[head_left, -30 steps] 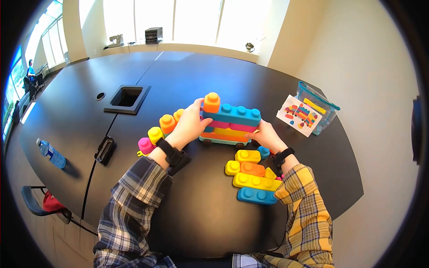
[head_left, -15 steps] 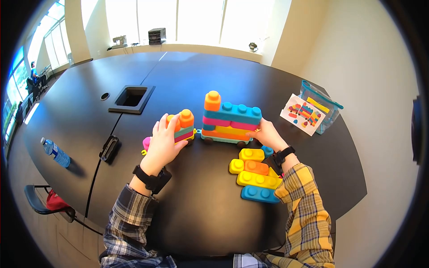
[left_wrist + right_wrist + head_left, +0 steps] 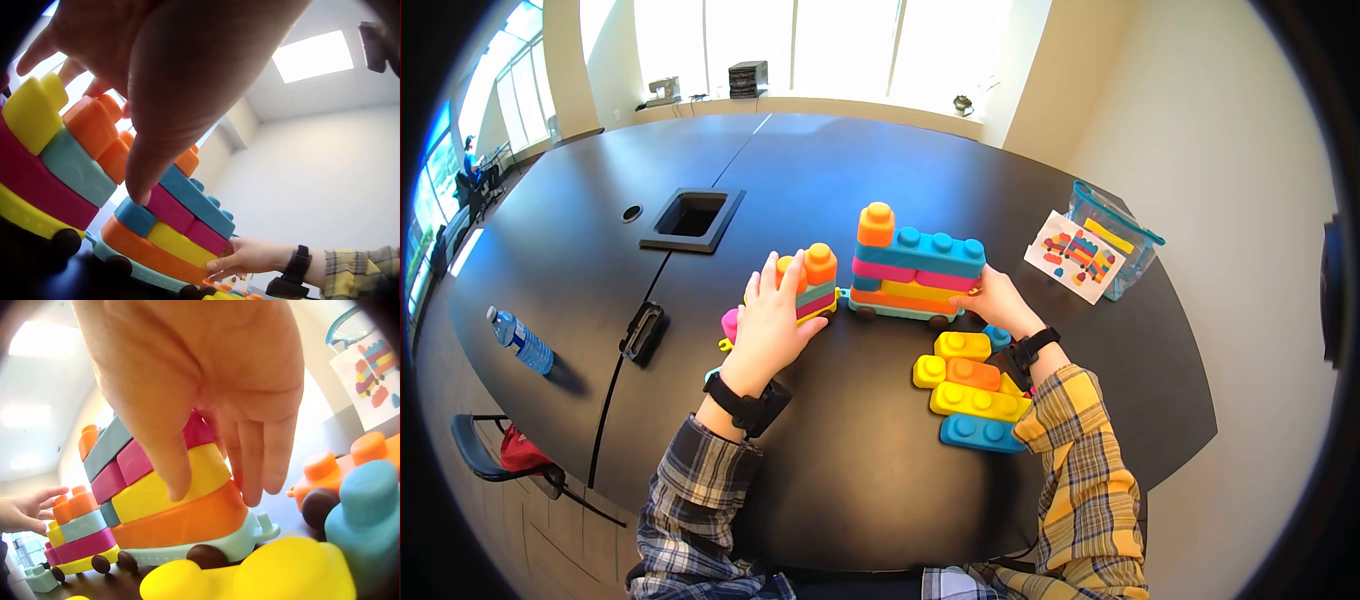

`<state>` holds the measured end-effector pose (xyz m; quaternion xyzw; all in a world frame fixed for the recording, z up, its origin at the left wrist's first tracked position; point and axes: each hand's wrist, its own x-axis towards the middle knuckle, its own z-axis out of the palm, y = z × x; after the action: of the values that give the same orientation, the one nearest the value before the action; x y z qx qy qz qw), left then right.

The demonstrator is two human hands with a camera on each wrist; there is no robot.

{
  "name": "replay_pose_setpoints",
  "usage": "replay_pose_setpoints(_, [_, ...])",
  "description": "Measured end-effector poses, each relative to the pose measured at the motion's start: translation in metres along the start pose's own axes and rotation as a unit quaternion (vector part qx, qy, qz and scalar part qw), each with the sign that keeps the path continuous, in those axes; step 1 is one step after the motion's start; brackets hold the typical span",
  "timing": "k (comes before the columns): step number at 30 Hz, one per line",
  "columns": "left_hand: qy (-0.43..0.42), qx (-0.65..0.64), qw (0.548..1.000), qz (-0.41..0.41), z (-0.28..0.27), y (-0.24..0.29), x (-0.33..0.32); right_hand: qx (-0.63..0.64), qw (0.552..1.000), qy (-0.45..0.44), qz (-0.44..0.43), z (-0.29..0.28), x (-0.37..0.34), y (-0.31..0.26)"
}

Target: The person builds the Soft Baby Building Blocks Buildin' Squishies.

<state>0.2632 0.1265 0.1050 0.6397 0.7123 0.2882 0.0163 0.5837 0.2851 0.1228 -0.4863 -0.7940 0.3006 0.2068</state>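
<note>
A toy train car [image 3: 915,282] of stacked building blocks stands on the table, with an orange one-stud block on its top left corner. My right hand [image 3: 1001,303] grips its right end, thumb on the near side and fingers on the far side in the right wrist view. To its left, linked by a small coupling, is a shorter car [image 3: 53,181] with a yellow wheeled base and magenta, pale teal, orange and yellow blocks. My left hand [image 3: 770,325] is spread over this shorter car, fingers extended, and partly hides it in the head view.
Loose yellow, orange and blue blocks [image 3: 975,400] lie near my right forearm. A picture card [image 3: 1073,257] leans on a clear bag [image 3: 1142,250] at the right. On the left are a water bottle [image 3: 520,342], a black case [image 3: 643,333] and a square table opening [image 3: 693,216].
My left hand has moved left, from the tall car's left end to the shorter car, uncovering the coupling. My right hand has stayed on the tall car.
</note>
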Motion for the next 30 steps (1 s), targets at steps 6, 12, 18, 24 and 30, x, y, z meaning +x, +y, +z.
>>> replay_pose_setpoints(6, [0.098, -0.003, 0.991, 0.089, -0.042, 0.021, -0.032, 0.002, 0.997, 0.062, 0.051, -0.038, -0.013, 0.025])
replay_pose_setpoints(12, [0.086, -0.053, 0.986, 0.135, -0.064, 0.029, -0.090, -0.262, 0.959, -0.018, 0.105, -0.068, -0.044, 0.064])
replay_pose_setpoints(18, [0.032, -0.096, 0.991, 0.092, -0.059, 0.037, -0.121, -0.266, 0.955, -0.038, 0.128, -0.055, -0.050, 0.087])
replay_pose_setpoints(24, [0.036, -0.124, 0.988, 0.084, -0.058, 0.033, -0.136, -0.272, 0.950, 0.109, 0.110, -0.080, -0.073, 0.066])
replay_pose_setpoints(30, [0.009, -0.214, 0.977, 0.021, -0.056, 0.034, -0.143, -0.091, 0.991, 0.096, -0.029, -0.088, -0.155, -0.035])
